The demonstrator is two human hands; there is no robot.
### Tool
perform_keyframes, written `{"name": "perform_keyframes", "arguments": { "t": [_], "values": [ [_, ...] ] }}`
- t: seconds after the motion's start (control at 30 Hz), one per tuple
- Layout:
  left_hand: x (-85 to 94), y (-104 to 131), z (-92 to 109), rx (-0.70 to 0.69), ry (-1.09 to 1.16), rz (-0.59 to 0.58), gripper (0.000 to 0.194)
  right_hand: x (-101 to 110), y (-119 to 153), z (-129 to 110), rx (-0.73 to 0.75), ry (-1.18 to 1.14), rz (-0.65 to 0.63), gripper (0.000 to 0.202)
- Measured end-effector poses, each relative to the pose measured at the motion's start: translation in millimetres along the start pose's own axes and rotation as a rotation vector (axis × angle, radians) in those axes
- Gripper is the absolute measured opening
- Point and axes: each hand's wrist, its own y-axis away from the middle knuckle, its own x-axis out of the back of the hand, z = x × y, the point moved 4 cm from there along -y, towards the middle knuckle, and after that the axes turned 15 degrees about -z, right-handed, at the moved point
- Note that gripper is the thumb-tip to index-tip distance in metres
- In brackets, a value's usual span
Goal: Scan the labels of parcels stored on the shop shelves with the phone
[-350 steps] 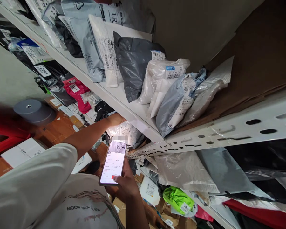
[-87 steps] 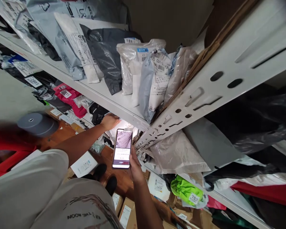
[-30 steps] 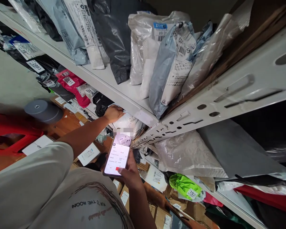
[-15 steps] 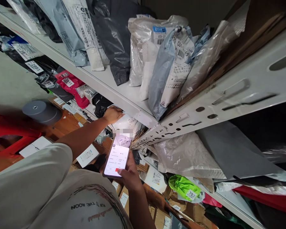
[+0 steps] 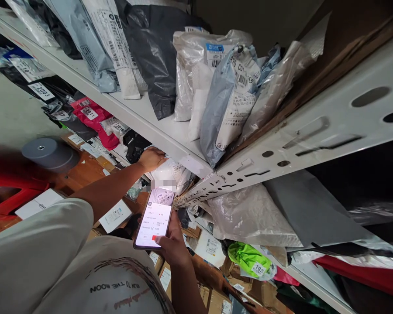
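Smartphone held in the right hand, just nearer than a white labelled parcel whose far-left edge the left hand grips.

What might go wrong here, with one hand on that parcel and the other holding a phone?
The phone could slip, since only the right hand holds it. The white parcel might shift under the left hand, perhaps spoiling the phone's view of the label. The blue-grey bag at the front edge of the upper shelf could fall if bumped.
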Motion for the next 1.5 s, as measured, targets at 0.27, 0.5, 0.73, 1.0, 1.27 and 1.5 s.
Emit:
{"name": "perform_keyframes", "arguments": {
  "t": [0.27,0.5,0.73,1.0,1.27,1.5],
  "values": [
    [1.2,-0.1,0.6,-0.015,0.015,0.001,0.045,3.1,1.0,6.8,0.003,0.019,-0.019,0.074],
    [0.9,-0.6,0.0,-0.01,0.023,0.008,0.044,1.7,0.6,4.8,-0.005,0.016,0.002,0.078],
    [-1.1,-0.9,-0.7,-0.001,0.013,0.007,0.044,2.8,1.7,4.5,-0.002,-0.003,0.025,0.082],
    [-1.5,-0.9,-1.4,-0.002,0.006,0.013,0.043,0.2,2.0,1.8,0.019,0.004,-0.002,0.076],
    [-2.5,-0.9,-2.7,-0.017,0.016,0.022,0.048,1.7,1.6,4.3,0.018,-0.07,-0.005,0.077],
    [-2.8,-1.0,-2.7,-0.02,0.021,0.03,0.05,3.0,1.4,4.3,0.015,-0.07,0.026,0.075]
  ]
}}
